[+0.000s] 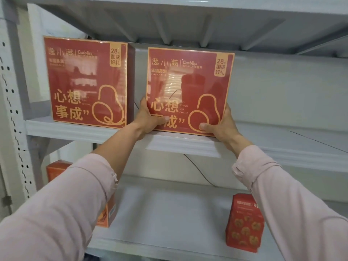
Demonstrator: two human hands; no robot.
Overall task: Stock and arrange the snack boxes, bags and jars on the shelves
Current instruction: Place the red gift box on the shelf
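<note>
A large red snack box (190, 85) with gold lettering stands upright at the front edge of the upper shelf (79, 129). My left hand (148, 119) grips its lower left corner, thumb on the front face. My right hand (220, 123) grips its lower right corner, thumb also on the front. A second identical red box (88, 80) stands upright to the left on the same shelf, a narrow gap apart.
On the lower shelf (169, 223) a red patterned bag (244, 223) stands at the right and an orange box (107, 213) sits at the left, partly behind my sleeve. A dark cable (199, 174) hangs behind. A perforated grey upright (13, 110) frames the left side.
</note>
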